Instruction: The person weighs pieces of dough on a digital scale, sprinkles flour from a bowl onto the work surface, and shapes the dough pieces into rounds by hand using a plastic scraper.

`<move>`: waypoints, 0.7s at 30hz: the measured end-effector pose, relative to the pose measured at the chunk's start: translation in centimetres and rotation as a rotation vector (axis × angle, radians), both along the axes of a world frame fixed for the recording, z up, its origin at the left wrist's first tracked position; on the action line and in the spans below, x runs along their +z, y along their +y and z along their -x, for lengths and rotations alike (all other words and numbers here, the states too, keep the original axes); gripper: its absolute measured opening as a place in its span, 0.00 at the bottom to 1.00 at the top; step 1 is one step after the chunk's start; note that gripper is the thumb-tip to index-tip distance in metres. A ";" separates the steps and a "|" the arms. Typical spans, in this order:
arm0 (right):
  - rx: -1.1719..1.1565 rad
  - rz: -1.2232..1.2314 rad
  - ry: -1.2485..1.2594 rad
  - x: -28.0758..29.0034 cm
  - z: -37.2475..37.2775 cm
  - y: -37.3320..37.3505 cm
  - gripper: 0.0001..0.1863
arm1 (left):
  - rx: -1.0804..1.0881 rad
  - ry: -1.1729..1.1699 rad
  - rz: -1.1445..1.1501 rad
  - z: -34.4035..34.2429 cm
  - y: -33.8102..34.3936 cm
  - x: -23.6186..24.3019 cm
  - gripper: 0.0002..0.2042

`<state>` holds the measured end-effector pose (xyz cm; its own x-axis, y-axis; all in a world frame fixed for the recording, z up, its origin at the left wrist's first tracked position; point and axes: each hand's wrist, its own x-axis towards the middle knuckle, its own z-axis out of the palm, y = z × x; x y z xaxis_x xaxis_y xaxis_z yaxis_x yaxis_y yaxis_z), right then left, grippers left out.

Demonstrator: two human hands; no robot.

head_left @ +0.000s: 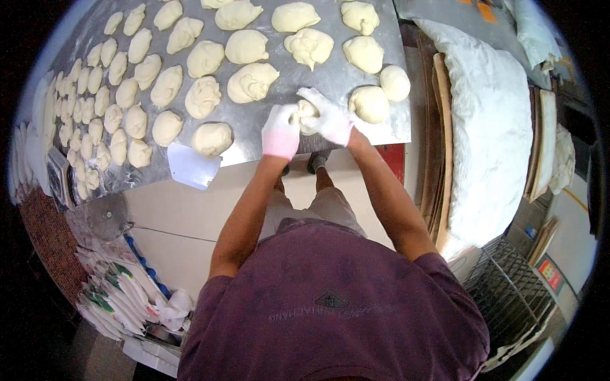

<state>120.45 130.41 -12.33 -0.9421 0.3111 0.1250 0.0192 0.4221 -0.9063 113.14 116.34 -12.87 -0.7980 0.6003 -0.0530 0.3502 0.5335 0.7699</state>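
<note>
Dough point(307, 113) partly hidden, left hand point(280, 130), right hand point(328, 118)

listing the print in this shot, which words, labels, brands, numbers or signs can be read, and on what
Maroon shirt: lettering around a dark diamond-shaped emblem; wording not copied here.
Red sign, right side: too small to read.
White bags, lower left: green and red marks, too blurred to read.

Cream dough point(308, 111), white gloves point(278, 127) (pink cuffs point(280, 146)), purple shirt point(330, 273), grey table point(246, 124).
</note>
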 end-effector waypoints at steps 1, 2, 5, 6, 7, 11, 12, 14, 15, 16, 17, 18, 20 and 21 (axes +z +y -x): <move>-0.035 -0.232 -0.139 -0.8 -0.2 -0.8 0.26 | -0.081 0.087 -0.080 -0.2 -0.9 -0.2 0.14; -0.037 -0.227 -0.144 -2.3 -0.3 -1.4 0.26 | -0.085 0.083 -0.076 -0.5 -1.1 -0.7 0.14; -0.189 -0.394 0.025 -3.3 1.6 -2.2 0.28 | 0.193 -0.280 -0.059 1.0 0.2 -0.5 0.20; -0.183 -0.389 0.023 -3.7 2.1 -2.0 0.28 | 0.247 -0.398 0.035 1.7 0.7 -0.8 0.19; -0.046 -0.162 0.022 -4.0 2.7 -0.9 0.28 | 0.219 -0.353 0.091 2.2 1.4 -0.9 0.20; 0.014 0.021 -0.119 -2.9 0.5 -0.1 0.27 | -0.100 0.036 -0.128 0.5 -0.5 -1.8 0.17; -0.061 -0.458 -0.149 -3.2 0.1 -0.3 0.27 | -0.101 0.038 -0.126 0.4 -0.3 -1.6 0.17; -0.096 -0.494 -0.072 -5.0 0.9 -0.6 0.26 | 0.084 -0.121 -0.097 -0.1 1.1 -1.2 0.11; -0.110 -0.516 -0.053 -4.5 1.7 -0.7 0.27 | 0.180 -0.198 -0.085 0.1 1.5 -1.2 0.08; -0.124 -0.539 -0.035 -3.8 2.4 -1.0 0.27 | 0.181 -0.195 -0.085 1.0 1.7 -1.4 0.08; -0.096 -0.476 -0.033 -3.2 2.9 -1.1 0.28 | 0.191 -0.263 -0.019 2.2 1.9 -1.6 0.09; -0.093 -0.483 -0.035 -3.0 2.5 -0.3 0.28 | 0.201 -0.337 0.041 2.7 2.2 -1.9 0.11; 0.086 0.009 0.013 -2.7 1.4 1.5 0.30 | 0.095 -0.109 -0.010 1.6 0.9 -1.7 0.11; 0.018 -0.305 -0.105 -2.9 0.7 1.0 0.30 | -0.028 0.029 -0.090 1.2 0.0 -2.2 0.11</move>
